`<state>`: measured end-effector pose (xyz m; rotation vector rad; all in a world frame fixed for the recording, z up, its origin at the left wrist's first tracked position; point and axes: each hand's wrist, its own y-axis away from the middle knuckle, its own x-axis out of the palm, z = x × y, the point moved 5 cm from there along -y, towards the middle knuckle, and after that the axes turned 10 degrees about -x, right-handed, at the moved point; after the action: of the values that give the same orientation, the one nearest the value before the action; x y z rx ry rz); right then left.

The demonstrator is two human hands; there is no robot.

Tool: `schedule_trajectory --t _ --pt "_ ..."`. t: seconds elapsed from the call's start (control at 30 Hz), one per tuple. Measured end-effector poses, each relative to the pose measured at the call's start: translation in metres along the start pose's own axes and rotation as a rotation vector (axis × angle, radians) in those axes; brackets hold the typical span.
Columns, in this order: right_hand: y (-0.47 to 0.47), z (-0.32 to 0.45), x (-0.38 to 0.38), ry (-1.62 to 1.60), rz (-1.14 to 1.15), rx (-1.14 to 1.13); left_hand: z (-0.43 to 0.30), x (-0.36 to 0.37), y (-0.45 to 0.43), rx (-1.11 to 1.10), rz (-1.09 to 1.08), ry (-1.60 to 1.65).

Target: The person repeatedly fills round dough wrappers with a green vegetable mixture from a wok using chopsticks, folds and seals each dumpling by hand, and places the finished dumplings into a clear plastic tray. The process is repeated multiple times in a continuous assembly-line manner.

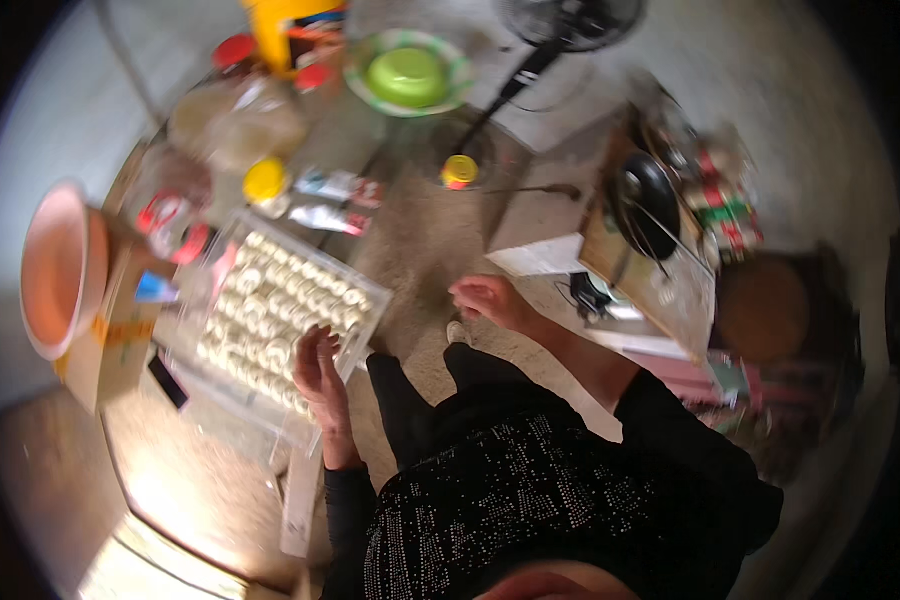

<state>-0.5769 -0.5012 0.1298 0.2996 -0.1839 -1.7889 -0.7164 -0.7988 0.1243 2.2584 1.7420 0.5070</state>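
My left hand (319,371) is over the near right edge of a clear plastic tray (379,304), its fingers loosely bent and nothing visible in them. Rows of small pale pieces that look like dumplings (270,307) fill the tray. Blur hides whether the fingertips touch them. Out in front of my body, above the floor, is my right hand (491,300). Its fingers are half curled, and I see no object in it. The tray rests on a table to my left.
Left of the tray, an orange basin (56,274) sits on a cardboard box (109,360), near a dark phone (168,381). Behind are a yellow-lidded jar (265,182) and a green bowl (407,77). A standing fan (521,79) is ahead; a black wok (649,202) sits at right.
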Motion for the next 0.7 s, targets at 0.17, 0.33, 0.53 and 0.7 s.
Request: schedule_trajectory --t 0.17,0.33,0.53,0.7 --pt "0.239 -0.269 -0.192 -0.013 -0.386 0.123 0.015 0.103 0.028 -0.011 0.350 -0.329" --pt "0.375 -0.407 -0.232 -0.226 -0.211 0.593 -0.035 -0.018 0.035 0.616 -0.435 -0.554" --pt "0.351 -0.387 -0.340 -0.533 0.018 0.846 0.092 -0.321 0.063 -0.072 -1.118 -0.690" --pt "0.214 -0.291 -0.208 0.049 -0.221 0.749 0.076 -0.398 -0.090 -0.249 -0.909 -0.919"
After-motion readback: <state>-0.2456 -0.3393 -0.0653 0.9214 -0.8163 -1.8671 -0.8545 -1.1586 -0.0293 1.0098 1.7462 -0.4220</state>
